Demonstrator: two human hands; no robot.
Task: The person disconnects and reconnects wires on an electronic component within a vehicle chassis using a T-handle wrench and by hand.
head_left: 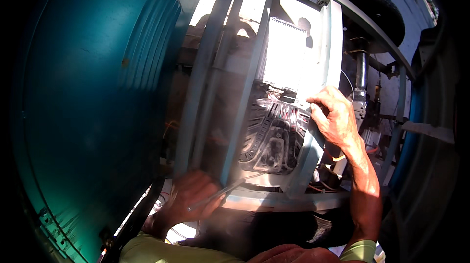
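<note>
**Black slotted casing [274, 153] between the bars of a grey-green metal frame [274, 205]**

The casing sits near the frame's lower edge, left of its right-hand rail. A thin metal rod [240, 182] slants toward the casing's lower end; whether they touch is unclear. The left hand [198, 194], shadowed, is closed around the rod. The right hand [335, 116] is by the right-hand rail, fingers curled and thumb near the index finger; I cannot tell whether it pinches anything. Just above the casing, a finned box [285, 55] is washed out by sunlight. Long bars stand between the casing and a broad teal panel [88, 67] at left. Beyond the right-hand rail are a shock absorber [361, 69] and, past the frame's upper right, a tyre [387, 13].
</note>
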